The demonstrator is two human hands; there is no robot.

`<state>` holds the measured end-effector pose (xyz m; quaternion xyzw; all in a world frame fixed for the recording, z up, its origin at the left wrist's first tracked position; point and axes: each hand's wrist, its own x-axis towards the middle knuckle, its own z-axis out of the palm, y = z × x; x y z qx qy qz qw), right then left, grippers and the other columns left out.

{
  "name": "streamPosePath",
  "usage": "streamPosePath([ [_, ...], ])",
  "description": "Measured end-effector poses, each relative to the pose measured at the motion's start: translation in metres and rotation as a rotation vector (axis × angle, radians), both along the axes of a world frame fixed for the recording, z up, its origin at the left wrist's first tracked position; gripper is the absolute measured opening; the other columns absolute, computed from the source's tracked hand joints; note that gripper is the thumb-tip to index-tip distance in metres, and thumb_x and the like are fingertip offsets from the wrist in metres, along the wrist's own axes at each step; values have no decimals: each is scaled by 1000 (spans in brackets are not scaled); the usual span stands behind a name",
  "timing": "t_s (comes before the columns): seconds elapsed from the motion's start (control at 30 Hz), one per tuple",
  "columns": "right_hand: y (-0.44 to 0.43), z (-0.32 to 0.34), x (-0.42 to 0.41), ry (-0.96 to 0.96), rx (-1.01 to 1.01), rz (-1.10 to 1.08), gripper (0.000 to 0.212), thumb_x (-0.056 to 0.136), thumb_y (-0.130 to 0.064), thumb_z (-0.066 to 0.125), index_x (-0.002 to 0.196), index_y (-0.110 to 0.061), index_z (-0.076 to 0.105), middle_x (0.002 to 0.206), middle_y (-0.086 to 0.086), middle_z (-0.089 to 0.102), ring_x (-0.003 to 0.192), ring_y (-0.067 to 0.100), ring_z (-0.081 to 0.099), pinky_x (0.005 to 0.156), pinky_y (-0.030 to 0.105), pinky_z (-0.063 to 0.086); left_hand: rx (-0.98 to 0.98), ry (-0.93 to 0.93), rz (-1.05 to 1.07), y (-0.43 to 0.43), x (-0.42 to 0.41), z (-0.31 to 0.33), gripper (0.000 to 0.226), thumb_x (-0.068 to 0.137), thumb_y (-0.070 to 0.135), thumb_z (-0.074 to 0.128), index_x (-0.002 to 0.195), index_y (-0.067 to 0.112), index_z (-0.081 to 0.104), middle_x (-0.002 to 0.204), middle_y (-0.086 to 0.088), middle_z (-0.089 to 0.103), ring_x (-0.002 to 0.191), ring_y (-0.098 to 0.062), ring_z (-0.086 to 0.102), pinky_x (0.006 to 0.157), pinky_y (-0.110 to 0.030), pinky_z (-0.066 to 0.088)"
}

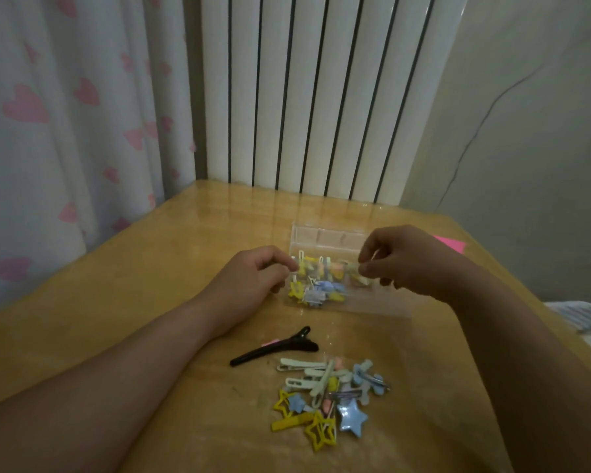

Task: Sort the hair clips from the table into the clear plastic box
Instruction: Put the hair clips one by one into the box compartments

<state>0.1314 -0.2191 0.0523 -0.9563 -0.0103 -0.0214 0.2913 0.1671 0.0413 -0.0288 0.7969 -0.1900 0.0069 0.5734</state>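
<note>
The clear plastic box (pixel 325 237) lies open on the wooden table (pixel 151 268), with several yellow, blue and pale clips inside. My left hand (pixel 253 278) rests at the box's left edge, its fingertips pinched at a clip there. Over the box's right part, my right hand (pixel 406 261) pinches a small pale clip (pixel 354 268). A pile of loose hair clips (pixel 328 394) lies nearer me: yellow stars, a blue star, pale green and blue bars. A long black clip (pixel 273 348) lies just left of and behind the pile.
A white radiator (pixel 321 97) stands behind the table, with a heart-patterned curtain (pixel 65 131) to its left. A pink paper (pixel 451 244) lies at the table's far right. Papers (pixel 580 315) lie off the right edge.
</note>
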Motion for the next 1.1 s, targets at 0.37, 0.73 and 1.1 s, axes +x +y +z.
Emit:
streamPosePath([
  [0.37,8,-19,4,89,-150,-14,12,94,-26,77,87,-16,76,75,-3,78,70,11,70,61,26,51,23,-3,-3,0,-1,0,22,103,18,59,104,26,79,82,-1,68,73,-3,60,67,-14,48],
  [0.73,16,-6,-3,-40,-90,76,15,97,-33,73,89,-20,76,77,-7,76,75,9,71,71,29,54,20,-1,-4,0,-2,2,21,102,16,59,103,25,79,83,1,69,76,-6,62,67,-13,48],
  [1.1,83,4,-35,229,-411,578,14,92,-42,75,102,-32,78,92,-14,75,84,0,68,80,31,57,-12,-3,-12,0,-1,1,20,99,10,62,101,18,79,84,-3,71,76,-6,63,67,-12,48],
])
